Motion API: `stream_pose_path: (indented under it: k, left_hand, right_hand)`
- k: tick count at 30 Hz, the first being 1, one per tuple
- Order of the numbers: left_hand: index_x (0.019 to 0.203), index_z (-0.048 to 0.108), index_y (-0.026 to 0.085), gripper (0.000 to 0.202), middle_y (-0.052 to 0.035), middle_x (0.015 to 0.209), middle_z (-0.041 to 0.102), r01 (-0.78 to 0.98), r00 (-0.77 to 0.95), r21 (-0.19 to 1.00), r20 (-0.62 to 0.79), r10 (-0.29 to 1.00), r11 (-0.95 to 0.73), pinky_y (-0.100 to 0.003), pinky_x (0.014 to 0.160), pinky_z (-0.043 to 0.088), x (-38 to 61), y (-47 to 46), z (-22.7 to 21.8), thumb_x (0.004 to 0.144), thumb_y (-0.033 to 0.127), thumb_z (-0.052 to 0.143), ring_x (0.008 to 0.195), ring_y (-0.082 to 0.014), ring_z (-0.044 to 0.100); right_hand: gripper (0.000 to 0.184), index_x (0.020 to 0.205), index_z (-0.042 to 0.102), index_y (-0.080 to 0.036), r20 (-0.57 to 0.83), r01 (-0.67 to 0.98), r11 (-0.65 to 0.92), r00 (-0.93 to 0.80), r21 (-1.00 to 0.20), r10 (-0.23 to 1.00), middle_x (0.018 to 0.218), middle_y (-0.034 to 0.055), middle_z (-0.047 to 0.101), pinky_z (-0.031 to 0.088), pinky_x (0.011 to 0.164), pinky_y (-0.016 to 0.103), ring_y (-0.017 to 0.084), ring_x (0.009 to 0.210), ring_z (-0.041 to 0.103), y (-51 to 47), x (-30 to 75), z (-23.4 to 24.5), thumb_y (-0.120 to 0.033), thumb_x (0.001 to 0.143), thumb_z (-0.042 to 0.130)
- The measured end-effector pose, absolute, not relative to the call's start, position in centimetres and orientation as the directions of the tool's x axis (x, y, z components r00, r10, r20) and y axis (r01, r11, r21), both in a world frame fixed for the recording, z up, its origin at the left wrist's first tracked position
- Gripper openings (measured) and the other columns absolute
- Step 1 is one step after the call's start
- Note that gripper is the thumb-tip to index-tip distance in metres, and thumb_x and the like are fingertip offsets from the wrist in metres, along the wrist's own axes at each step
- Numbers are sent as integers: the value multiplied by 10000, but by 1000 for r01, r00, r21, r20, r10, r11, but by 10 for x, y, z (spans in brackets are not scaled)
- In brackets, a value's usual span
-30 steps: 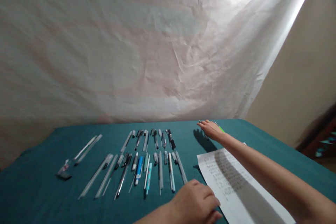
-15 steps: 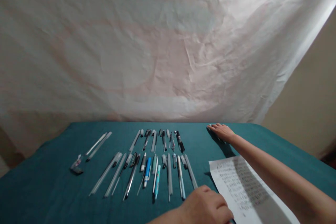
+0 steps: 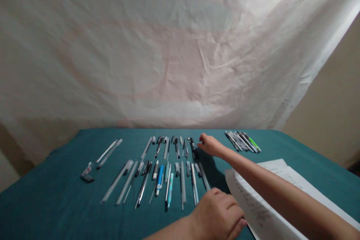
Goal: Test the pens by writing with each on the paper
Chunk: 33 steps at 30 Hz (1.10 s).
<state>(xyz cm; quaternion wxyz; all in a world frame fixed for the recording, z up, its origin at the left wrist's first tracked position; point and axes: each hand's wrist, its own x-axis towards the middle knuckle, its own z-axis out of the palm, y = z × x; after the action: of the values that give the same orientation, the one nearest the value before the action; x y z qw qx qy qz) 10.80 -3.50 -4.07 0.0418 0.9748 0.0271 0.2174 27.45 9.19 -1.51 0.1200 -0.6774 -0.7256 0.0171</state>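
My right hand (image 3: 210,144) reaches over the far part of the cloth. Its thumb and bent fingers are apart, just right of a black pen (image 3: 192,144), with nothing seen between them. At the near edge my left hand (image 3: 218,212) is closed, fingers curled under, beside the left edge of a handwritten sheet (image 3: 253,210). A small dark bit shows by its fingertips; what it holds is hidden. Two rows of taken-apart pens lie left of my hands, among them clear barrels (image 3: 183,182), caps (image 3: 177,168), a blue pen (image 3: 159,180) and a turquoise pen (image 3: 170,189).
A row of pens (image 3: 243,141), one bright green, lies at the far right. Another white sheet (image 3: 298,183) lies beyond my right forearm. Two clear tubes (image 3: 109,153) and a small crumpled clear and dark item (image 3: 87,172) lie at the left on the green cloth (image 3: 56,202).
My right hand has moved left from the far-right pens, uncovering them, to beside the black pen. The handwritten sheet now curls up by my forearm, showing white paper beyond. My left hand stays nearly still.
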Motion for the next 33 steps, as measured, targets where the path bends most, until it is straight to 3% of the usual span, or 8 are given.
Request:
stream_pose_path:
  k: [10,14,18,22,25,27,30,33]
  left_hand:
    - [938,551,169,245,-61,878,619,27,893,111,444,74,-993,-270,691,393,109,-33,-43,876,334,381,777,-151,580]
    - [944,547,168,225,-62,868,614,28,882,202,455,119,-979,-279,702,406,108,-33,-42,864,318,400,794,-165,572]
    - [992,508,164,192,-62,897,581,55,802,466,506,318,-883,-280,722,444,107,-36,-38,837,250,433,824,-167,552]
    - [1164,370,156,339,-118,1119,458,40,487,745,567,664,-666,-296,812,463,106,-37,-31,835,211,434,994,-174,492]
    - [1242,303,197,396,-123,1287,330,61,259,838,512,819,-543,-385,976,358,105,-33,-27,864,239,415,1193,-210,352]
    - [1264,288,218,407,-112,1325,304,28,184,898,427,885,-439,-405,1009,316,105,-30,-26,876,253,405,1223,-215,332]
    - [1273,278,213,408,-125,1319,349,-117,203,952,302,932,-283,-384,965,373,106,-27,-27,888,285,390,1180,-213,410]
    - [1276,283,205,417,-136,1305,396,-247,268,950,256,929,-190,-358,912,424,107,-27,-28,886,297,397,1152,-219,453]
  right_hand:
    - [401,1025,512,-113,74,934,-32,62,-355,995,878,154,651,393,609,259,229,784,608,103,238,-17,-315,693,610]
    - [388,968,554,-104,22,911,-89,106,-402,994,895,182,644,389,571,267,248,764,607,100,239,-11,-289,637,635]
    - [317,896,582,-88,-7,872,-107,119,-478,993,829,151,647,386,538,250,218,715,594,94,250,-5,-239,620,620]
    - [237,881,581,-99,-31,801,-72,67,-594,997,622,30,604,380,468,201,117,530,542,79,260,8,-234,695,525]
    - [223,827,572,-113,-54,679,8,-70,-734,996,577,-7,562,406,467,191,85,482,512,57,259,24,-306,746,496]
    - [251,821,552,-124,-78,494,33,-201,-869,976,589,-15,557,423,478,199,83,486,510,39,255,33,-355,722,558]
    - [283,782,527,-134,-122,333,-11,-315,-943,941,586,-21,557,419,469,201,85,491,513,14,248,42,-362,665,649]
    - [291,757,526,-138,-160,352,-19,-376,-936,913,577,-16,576,403,456,192,85,480,520,4,247,47,-379,667,662]
